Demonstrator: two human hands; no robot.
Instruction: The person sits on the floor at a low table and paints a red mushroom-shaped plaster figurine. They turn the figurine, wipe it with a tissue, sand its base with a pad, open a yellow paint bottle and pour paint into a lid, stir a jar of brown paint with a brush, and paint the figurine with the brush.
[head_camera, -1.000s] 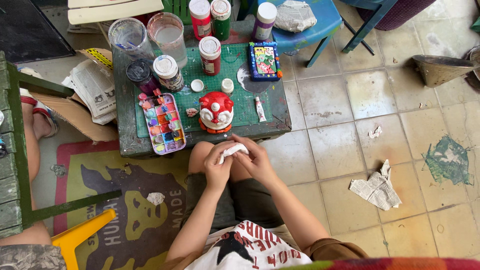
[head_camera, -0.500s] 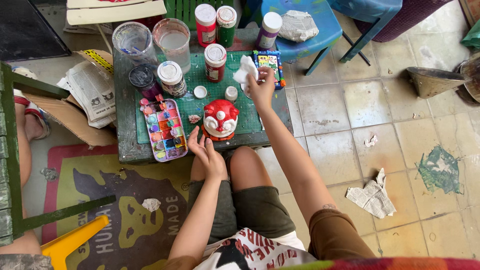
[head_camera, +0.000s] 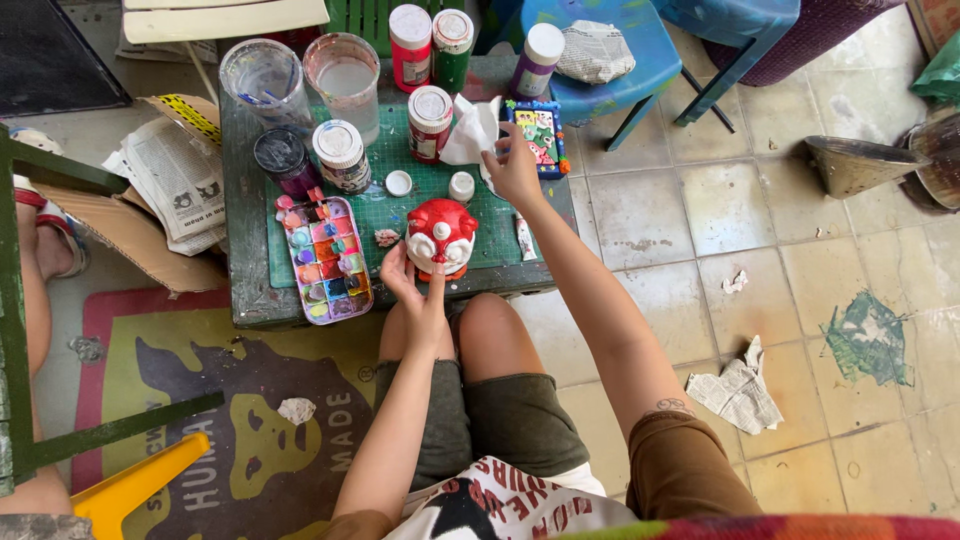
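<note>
A seated person leans over a low, paint-stained green table (head_camera: 250, 300); the left hand (head_camera: 418, 290) cups the near side of a red-and-white painted figurine (head_camera: 441, 236), fingers curled against its base and lower edge, holding it upright on the green cutting mat (head_camera: 400, 165); the right hand (head_camera: 515, 170) is stretched well beyond the figurine, toward the far side of the table, pinching a crumpled white tissue (head_camera: 470, 130) between thumb and fingers, the tissue lifted just beside a red paint bottle (head_camera: 430, 122). The figurine stands near the table's front edge, directly above the person's knees, touching the left hand and well apart from the right. Just to its left lies a rectangular paint palette (head_camera: 328, 258) filled with mixed colours; a small white cap (head_camera: 398, 182) and a second white cap (head_camera: 461, 186) rest on the mat behind it. A small framed colourful picture (head_camera: 535, 135) lies just beside the right hand; two clear water cups (head_camera: 345, 75) stand at the table's far left corner, with a dark jar (head_camera: 285, 160) and a white-lidded jar (head_camera: 342, 155) in front of them. Folded newspaper (head_camera: 175, 180) hangs off the table's left side; scraps of crumpled paper (head_camera: 740, 390) lie on the tiled floor (head_camera: 700, 240) to the right; a blue plastic chair (head_camera: 620, 60) stands behind the table.
</note>
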